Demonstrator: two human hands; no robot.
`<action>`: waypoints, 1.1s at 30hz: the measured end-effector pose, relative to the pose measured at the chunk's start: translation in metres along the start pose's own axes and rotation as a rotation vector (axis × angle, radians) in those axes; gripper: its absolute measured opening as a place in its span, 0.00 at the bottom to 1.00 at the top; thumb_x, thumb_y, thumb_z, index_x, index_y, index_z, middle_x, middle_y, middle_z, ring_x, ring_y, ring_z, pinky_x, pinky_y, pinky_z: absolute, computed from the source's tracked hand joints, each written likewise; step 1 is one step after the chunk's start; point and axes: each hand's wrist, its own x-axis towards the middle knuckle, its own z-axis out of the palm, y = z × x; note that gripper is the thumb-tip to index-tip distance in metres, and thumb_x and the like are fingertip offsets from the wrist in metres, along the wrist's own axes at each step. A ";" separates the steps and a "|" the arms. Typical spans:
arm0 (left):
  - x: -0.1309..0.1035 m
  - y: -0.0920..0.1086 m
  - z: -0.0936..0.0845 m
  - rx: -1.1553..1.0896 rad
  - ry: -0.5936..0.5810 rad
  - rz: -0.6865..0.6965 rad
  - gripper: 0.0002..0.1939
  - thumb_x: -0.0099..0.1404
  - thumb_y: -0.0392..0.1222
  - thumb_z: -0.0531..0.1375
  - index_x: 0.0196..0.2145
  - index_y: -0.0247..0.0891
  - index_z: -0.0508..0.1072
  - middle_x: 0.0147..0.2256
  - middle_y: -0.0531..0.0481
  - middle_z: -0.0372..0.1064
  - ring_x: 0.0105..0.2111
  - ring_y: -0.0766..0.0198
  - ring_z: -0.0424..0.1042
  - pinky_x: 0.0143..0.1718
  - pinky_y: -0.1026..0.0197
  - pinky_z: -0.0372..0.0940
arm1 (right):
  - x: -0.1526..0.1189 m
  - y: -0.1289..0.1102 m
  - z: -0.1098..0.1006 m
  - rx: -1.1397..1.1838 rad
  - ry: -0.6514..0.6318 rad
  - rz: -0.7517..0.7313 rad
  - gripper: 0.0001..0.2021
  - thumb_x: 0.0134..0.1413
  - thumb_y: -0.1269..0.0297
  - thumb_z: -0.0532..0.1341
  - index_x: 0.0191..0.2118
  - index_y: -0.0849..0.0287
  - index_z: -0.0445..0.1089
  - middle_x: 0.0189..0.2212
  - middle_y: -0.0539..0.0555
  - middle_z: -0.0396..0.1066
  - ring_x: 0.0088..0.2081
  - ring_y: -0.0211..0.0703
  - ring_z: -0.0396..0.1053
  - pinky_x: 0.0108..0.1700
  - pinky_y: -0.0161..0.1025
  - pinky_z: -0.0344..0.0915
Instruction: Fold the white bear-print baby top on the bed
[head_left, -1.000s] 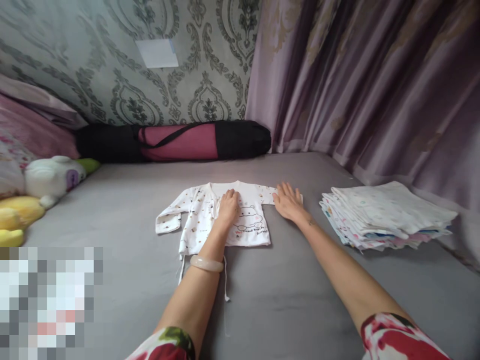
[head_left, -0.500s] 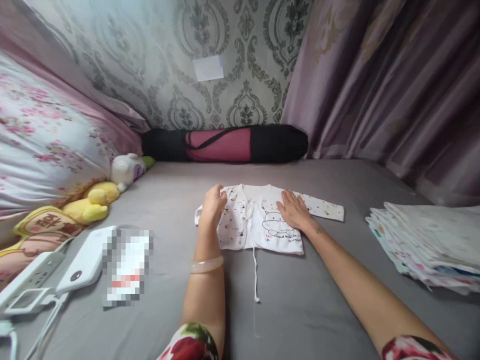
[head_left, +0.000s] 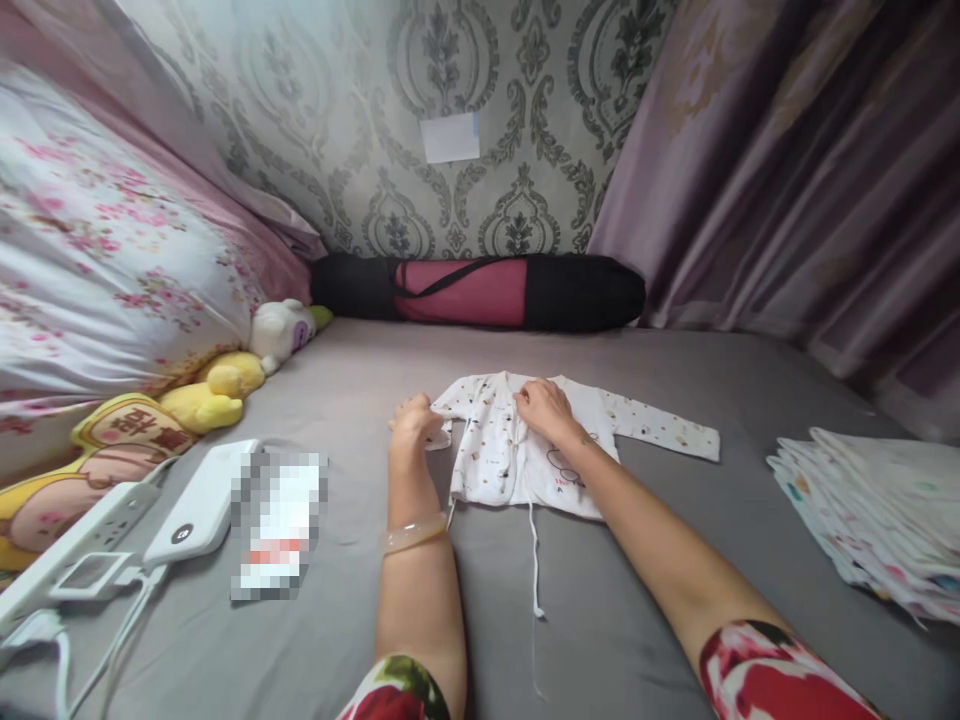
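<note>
A small white baby jacket [head_left: 487, 440] with little printed motifs lies spread on the grey sheet, its front edges meeting in the middle. My left hand [head_left: 415, 418] is closed around the left-side sleeve, which is bent downward and partly hidden by the fingers. Over the upper front, just below the neckline, my right hand [head_left: 545, 408] has its fingers curled together on the cloth; the fingertips hardly show. The right-side sleeve [head_left: 667, 430] stretches out flat. A white tie string [head_left: 535, 560] hangs from the hem toward me. My right hand and forearm cover part of the cartoon print.
Folded white clothes [head_left: 870, 510] are piled at the right. To the left are a power bank [head_left: 206, 500], a power strip [head_left: 90, 545], cables and a blurred packet [head_left: 281, 525]. Plush toys [head_left: 202, 400] line the left side. A long black-and-red bag [head_left: 480, 290] lies by the wall.
My right hand has moved left from lying flat on the print to the front opening, fingers now curled. My left hand has shifted outward along the sleeve. The view has turned slightly left.
</note>
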 end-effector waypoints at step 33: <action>-0.006 0.002 -0.003 -0.044 0.343 -0.180 0.17 0.63 0.33 0.51 0.46 0.37 0.73 0.47 0.35 0.70 0.52 0.46 0.66 0.50 0.52 0.60 | 0.016 -0.061 0.054 0.103 -0.059 -0.061 0.33 0.68 0.54 0.38 0.69 0.73 0.44 0.70 0.63 0.39 0.70 0.51 0.33 0.67 0.49 0.27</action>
